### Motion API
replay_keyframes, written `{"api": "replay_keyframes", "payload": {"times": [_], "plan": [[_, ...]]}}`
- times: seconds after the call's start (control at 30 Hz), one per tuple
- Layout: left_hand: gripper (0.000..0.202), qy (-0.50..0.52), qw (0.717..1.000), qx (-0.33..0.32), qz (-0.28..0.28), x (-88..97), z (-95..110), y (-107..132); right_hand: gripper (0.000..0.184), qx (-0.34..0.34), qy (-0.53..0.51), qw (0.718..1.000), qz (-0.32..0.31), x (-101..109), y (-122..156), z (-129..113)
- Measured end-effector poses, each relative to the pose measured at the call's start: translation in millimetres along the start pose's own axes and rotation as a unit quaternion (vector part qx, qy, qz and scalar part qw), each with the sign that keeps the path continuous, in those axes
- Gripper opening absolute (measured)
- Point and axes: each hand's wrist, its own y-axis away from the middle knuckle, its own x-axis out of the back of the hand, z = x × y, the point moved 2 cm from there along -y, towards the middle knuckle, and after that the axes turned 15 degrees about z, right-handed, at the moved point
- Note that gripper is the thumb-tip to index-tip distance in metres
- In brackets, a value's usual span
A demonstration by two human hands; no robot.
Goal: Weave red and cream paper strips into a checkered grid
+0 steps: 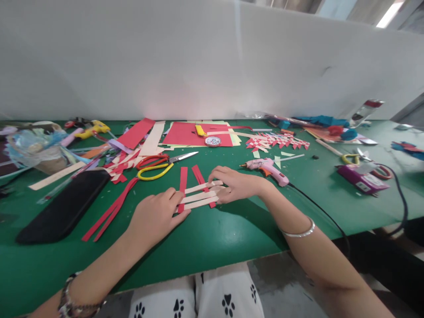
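Observation:
Cream paper strips (200, 200) lie crosswise over and under two upright red paper strips (183, 180) on the green table, forming a loose weave. My left hand (158, 206) grips the weave's left edge, its thumb along the lowest strip and its fingers bent over the left red strip. At the right ends of the cream strips, my right hand (230, 184) pinches them between thumb and fingers, partly hiding them. Scissors (159, 167) with red and yellow handles lie open behind my left hand. Loose red strips (112, 212) spread out to its left.
A pink glue gun (267, 169) with a black cord lies right of my right hand. Red paper (179, 133) carries a round watch (212, 141). Woven red-and-white pieces (278, 141) lie behind. A black pouch (64, 207) is at left, a purple box (362, 177) at right.

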Motion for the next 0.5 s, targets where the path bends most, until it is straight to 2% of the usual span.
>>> {"api": "replay_keyframes", "payload": {"times": [0.13, 0.27, 0.4, 0.5], "plan": [[0.042, 0.013, 0.999, 0.039, -0.015, -2.5, -1.0, 3.0, 0.043, -0.014, 0.019, 0.999, -0.022, -0.9, 1.8, 3.8], [0.041, 0.022, 0.998, 0.045, -0.026, -4.2, -0.3, 3.3, 0.039, -0.024, 0.018, 0.999, -0.034, -3.7, 1.0, 0.9], [0.038, 0.002, 1.000, 0.021, 0.012, 2.5, -1.7, -0.3, 0.025, -0.026, -0.002, 0.999, -0.041, -2.0, 0.3, -1.6], [0.032, 0.042, 0.998, -0.006, 0.036, 9.7, -1.9, -8.0, 0.016, -0.014, -0.023, 0.999, -0.033, -0.1, -0.2, -1.4]]}}
